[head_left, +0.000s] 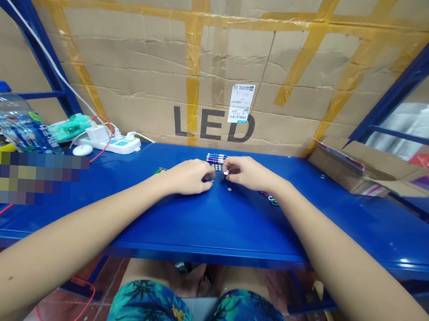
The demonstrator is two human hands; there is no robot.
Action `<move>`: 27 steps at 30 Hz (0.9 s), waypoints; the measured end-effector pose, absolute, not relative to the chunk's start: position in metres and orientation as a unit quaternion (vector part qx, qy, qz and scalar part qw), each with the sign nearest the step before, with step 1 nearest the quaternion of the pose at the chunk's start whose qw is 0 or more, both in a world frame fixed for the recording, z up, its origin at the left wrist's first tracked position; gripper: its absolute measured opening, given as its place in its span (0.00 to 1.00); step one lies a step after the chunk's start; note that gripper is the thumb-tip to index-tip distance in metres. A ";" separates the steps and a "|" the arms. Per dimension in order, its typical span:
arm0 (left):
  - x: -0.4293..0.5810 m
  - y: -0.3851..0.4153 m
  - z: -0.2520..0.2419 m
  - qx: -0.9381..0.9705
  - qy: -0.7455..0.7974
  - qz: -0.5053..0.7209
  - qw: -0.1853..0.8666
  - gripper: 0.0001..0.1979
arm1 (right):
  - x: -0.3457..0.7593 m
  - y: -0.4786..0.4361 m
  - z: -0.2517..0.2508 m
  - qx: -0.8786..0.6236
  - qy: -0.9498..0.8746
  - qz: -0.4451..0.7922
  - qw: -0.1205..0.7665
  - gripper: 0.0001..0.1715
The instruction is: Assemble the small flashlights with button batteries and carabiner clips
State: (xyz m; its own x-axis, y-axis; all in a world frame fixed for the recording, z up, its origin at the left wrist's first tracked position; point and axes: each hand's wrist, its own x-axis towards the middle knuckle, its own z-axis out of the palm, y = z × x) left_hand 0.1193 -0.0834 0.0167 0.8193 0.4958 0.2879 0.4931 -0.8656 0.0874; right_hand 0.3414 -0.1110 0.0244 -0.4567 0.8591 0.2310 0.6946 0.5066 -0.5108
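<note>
My left hand [193, 176] rests low over the blue table [196, 227], thumb and fingers bent around something small that I cannot make out. To its right, my right hand [244, 173] pinches a small round silver piece [226, 172]. Between and behind the hands lie several shiny blue and silver tubes [215, 158] in a stack, with rows of small round pieces [217, 167] in front of them. One flat round piece [229, 189] lies on the table below my right hand. Colored rings [270, 199] show partly behind my right wrist, and a green item [159, 170] beside my left wrist.
A white power strip [123, 144] with plugs and cables sits at the back left, near a large bottle [19, 119]. An open cardboard box [366, 167] stands at the right. Behind the table rises a large taped cardboard sheet [142, 88] marked LED.
</note>
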 end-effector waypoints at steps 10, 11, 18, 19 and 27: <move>0.126 -0.087 0.011 0.933 0.331 0.142 -0.011 0.08 | 0.343 -0.110 0.023 -0.462 -0.850 0.141 0.212 0.06; 0.127 -0.087 0.011 0.932 0.334 0.140 -0.011 0.08 | 0.342 -0.110 0.023 -0.462 -0.850 0.140 0.212 0.06; 0.125 -0.085 0.017 0.915 0.373 0.126 0.088 0.02 | 0.341 -0.112 0.024 -0.462 -0.851 0.143 0.207 0.07; 0.124 -0.084 0.017 0.914 0.370 0.127 0.105 0.02 | 0.341 -0.112 0.024 -0.463 -0.850 0.144 0.206 0.07; 0.126 -0.083 0.018 0.921 0.269 0.276 0.059 0.03 | 0.339 -0.112 0.024 -0.459 -0.849 0.150 0.213 0.05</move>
State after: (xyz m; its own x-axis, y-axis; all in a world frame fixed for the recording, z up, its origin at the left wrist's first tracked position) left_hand 0.1260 -0.0830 0.0178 0.7033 0.5281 0.4759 0.4630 -0.8483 0.2571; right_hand 0.3387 -0.1122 0.0242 -0.4876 0.8437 0.2245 0.7162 0.5337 -0.4497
